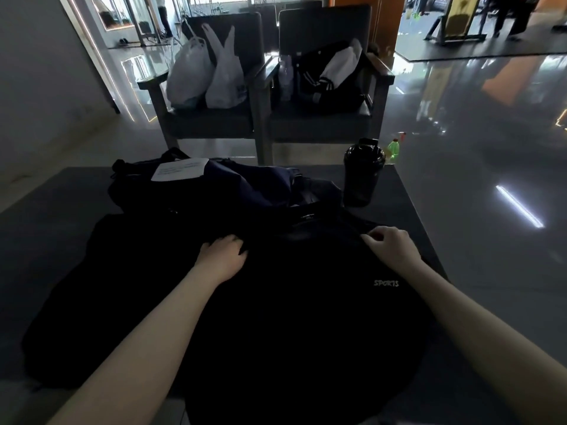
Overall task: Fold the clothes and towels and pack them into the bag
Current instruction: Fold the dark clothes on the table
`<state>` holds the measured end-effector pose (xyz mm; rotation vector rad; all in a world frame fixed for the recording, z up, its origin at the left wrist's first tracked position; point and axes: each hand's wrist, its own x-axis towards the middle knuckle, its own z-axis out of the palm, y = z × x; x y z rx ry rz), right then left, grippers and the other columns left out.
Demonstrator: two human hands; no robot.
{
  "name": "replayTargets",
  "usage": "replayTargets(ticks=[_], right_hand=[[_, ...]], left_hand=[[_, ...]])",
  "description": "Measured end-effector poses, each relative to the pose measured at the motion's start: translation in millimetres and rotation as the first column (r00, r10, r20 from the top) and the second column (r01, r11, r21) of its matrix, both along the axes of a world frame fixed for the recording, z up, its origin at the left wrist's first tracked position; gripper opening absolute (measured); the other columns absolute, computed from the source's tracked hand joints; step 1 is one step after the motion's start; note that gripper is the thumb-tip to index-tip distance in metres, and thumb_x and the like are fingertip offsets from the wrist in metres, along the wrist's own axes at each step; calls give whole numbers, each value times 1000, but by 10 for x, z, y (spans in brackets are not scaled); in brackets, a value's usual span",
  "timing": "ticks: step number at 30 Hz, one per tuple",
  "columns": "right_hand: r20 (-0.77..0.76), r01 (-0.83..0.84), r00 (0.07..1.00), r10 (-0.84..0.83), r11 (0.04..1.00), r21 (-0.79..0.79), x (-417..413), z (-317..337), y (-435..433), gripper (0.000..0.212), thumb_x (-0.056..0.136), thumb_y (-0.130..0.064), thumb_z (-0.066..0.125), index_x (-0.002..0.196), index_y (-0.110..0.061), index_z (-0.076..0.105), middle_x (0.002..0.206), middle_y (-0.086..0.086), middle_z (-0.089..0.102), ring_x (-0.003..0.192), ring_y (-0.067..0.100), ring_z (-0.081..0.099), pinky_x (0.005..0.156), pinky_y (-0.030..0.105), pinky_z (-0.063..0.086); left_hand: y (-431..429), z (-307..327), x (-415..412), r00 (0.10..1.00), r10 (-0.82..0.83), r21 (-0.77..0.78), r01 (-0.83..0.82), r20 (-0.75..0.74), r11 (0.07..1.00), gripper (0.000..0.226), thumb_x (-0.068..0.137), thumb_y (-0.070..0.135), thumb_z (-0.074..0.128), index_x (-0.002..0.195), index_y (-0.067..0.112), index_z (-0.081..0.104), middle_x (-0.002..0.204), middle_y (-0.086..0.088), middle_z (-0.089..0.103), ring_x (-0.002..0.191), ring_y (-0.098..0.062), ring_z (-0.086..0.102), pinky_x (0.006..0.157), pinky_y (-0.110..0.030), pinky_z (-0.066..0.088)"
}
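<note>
A black shirt [306, 302] with a small "SPORTS" print lies spread front-up on the dark table [429, 222]. My left hand [222, 256] grips the fabric at the shirt's left shoulder, fingers curled into the cloth. At the right shoulder my right hand [391, 245] pinches the fabric. Behind the shirt sits a dark bag [171, 191] with a navy cloth [245, 182] and a white paper tag on top. More black fabric [76, 286] spreads to the left of the shirt.
A black shaker bottle [362, 174] stands on the table's far right. Beyond the table are two dark chairs, one holding white plastic bags [208, 75], the other a black-and-white jacket [331, 75]. A green bottle [395, 148] is on the floor.
</note>
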<state>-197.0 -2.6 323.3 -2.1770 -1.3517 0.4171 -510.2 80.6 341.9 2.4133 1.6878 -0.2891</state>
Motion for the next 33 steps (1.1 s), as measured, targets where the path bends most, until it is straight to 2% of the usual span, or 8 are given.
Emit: replayTargets(ticks=[3, 6, 8, 12, 15, 20, 27, 33], right_hand=[[26, -73, 997, 74, 996, -52, -33, -50, -40, 17, 85, -14, 58, 91, -6, 72, 90, 11, 70, 88, 28, 65, 74, 34, 50], [0, -56, 998, 56, 997, -51, -42, -51, -36, 20, 86, -12, 55, 98, -6, 71, 96, 12, 69, 94, 29, 63, 74, 31, 46], [-55, -53, 997, 50, 997, -61, -39, -28, -17, 28, 90, -18, 54, 114, -11, 67, 110, 11, 67, 104, 26, 60, 82, 28, 44], [-181, -106, 980, 77, 982, -157, 15, -61, 37, 44, 98, -32, 45, 140, -18, 46, 142, 7, 48, 132, 23, 42, 109, 31, 31], [-147, -84, 988, 50, 969, -234, 56, -151, 87, 49, 98, -41, 41, 144, -23, 39, 147, 6, 42, 136, 26, 37, 113, 40, 27], [42, 11, 999, -8, 996, -87, -57, -158, 29, 46, 97, -37, 43, 136, -13, 48, 140, 8, 48, 129, 29, 42, 106, 43, 34], [144, -60, 988, 63, 998, -27, -275, 59, -377, 33, 94, -32, 49, 117, -14, 63, 118, 6, 60, 116, 28, 51, 94, 41, 40], [184, -9, 983, 22, 997, -74, -463, 255, -815, 32, 91, -34, 52, 110, -10, 62, 114, 9, 55, 117, 28, 46, 94, 42, 38]], left_hand=[[-7, -42, 30, 998, 62, -24, -62, -24, 998, 49, 98, 16, 39, 147, 16, 32, 153, -7, 27, 132, -25, 38, 106, -40, 37], [9, -69, 38, 989, 108, -6, -108, 99, 994, 36, 92, 2, 45, 126, 13, 54, 127, -11, 52, 105, -24, 57, 88, -37, 52], [58, -38, 27, 984, 84, 122, -104, 155, 987, 23, 89, 1, 49, 106, 11, 61, 106, -8, 59, 86, -22, 59, 75, -37, 55], [203, 115, 26, 967, 97, 379, -183, 235, 907, 18, 87, 1, 52, 101, 10, 59, 103, -9, 54, 88, -27, 56, 67, -36, 48], [309, 176, 34, 954, 127, 386, -230, 273, 894, 24, 92, 2, 48, 113, 9, 58, 113, -12, 54, 100, -30, 54, 74, -38, 47], [146, 70, 47, 962, 188, -28, -187, 199, 982, 47, 101, 43, 28, 141, 22, 40, 148, -4, 36, 134, -27, 34, 109, -50, 25], [-501, 97, -21, 953, 32, 215, -100, 302, 972, 46, 100, 40, 36, 141, 22, 43, 153, 3, 30, 142, -15, 20, 116, -48, 8], [-1029, 287, -69, 980, 14, 211, -57, 200, 976, 42, 98, 39, 42, 135, 19, 47, 139, -1, 42, 130, -20, 36, 109, -40, 27]])
